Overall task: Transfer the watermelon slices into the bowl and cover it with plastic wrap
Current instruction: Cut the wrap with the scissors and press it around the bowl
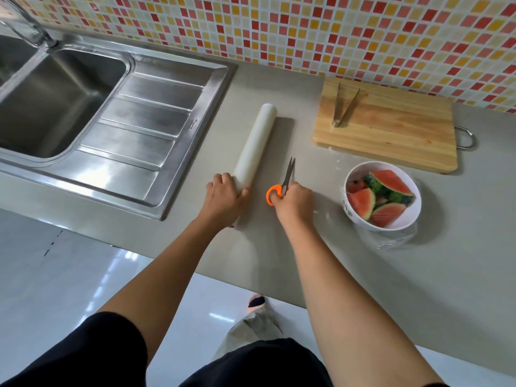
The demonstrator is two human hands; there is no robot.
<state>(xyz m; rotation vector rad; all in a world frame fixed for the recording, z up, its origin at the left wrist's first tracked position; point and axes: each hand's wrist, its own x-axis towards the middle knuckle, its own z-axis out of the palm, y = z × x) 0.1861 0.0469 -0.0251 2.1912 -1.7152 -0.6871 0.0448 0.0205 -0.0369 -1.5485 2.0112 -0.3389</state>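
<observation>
While left hand (223,195) grips wrap roll (255,143), right hand (294,203) fingers clasp scissors (284,181); bowl (405,222) of watermelon slices (382,195) right.

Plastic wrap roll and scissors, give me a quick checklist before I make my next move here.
1. Watermelon slices all in the bowl: ok, cutting board holds only tongs.
2. Bowl covered with film: ok, it seems; clear film bunches at its base.
3. Left hand steadying the plastic wrap roll: ok.
4. Right hand gripping the scissors: ok.
5. Film fully cut from roll: cannot tell.
</observation>
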